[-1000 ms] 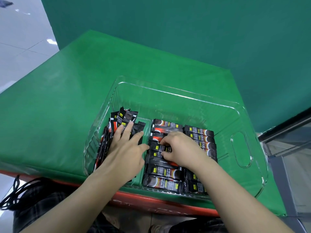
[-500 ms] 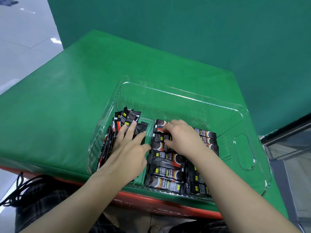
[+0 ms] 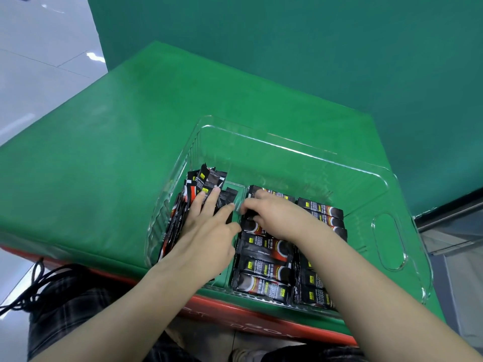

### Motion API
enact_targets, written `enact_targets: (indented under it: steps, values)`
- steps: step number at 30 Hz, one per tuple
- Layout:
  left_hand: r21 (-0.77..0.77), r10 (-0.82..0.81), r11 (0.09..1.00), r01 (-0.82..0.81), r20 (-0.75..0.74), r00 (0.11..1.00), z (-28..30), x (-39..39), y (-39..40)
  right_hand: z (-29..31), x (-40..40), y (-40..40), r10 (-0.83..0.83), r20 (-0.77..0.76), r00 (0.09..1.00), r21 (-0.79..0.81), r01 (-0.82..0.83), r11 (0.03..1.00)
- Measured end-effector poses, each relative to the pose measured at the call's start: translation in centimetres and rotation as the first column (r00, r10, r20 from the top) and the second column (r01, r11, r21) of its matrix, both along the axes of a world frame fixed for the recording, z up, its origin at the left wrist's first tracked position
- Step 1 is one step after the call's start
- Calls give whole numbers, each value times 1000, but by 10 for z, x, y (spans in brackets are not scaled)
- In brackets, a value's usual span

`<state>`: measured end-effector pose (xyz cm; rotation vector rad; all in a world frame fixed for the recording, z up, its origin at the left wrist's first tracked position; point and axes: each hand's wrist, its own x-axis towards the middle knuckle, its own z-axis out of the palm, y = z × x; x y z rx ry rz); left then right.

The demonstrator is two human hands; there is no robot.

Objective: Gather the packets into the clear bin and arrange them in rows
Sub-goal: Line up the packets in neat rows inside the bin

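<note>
Loose packets (image 3: 198,194) stand bunched against the left wall of the clear bin (image 3: 386,241). My left hand (image 3: 209,231) lies on them, fingers straight. Right hand (image 3: 271,218), fingers curled, pinches a packet at the far end of the laid rows (image 3: 264,259). Arranging stage, I judge; next, feed the bunch across into rows.

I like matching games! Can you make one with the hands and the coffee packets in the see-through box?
Things:
1. left hand
2. right hand
3. clear plastic bin
4. loose pile of black coffee packets

Where or how:
A. on the green cloth
B. fingers flat on the pile
C. bin's left side, jumbled
D. over the tidy rows, fingers curled

Pairs: 1-B, 2-D, 3-A, 4-C
</note>
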<state>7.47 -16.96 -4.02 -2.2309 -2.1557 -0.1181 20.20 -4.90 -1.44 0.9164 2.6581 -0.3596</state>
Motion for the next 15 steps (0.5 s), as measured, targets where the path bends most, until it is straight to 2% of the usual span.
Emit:
enact_targets:
  steps: [5,7,9,15]
  values:
    - [-125,-31,992,37,53,998,4,-2,-2,-3,5,2,-41,-78,996,-23,39,999]
    - [-111,-25,993,28,33,999,7,-1,-1,-4,7,2,-57,-105,993,-36,54,998]
    - [-3,-23,1000,23,17,1000,2,1,-2,-4,8,2,-69,-114,991,-42,64,997]
    - [-28,-17,999,18,49,999,8,2,-4,-2,11,-1,-128,-212,969,-42,122,992]
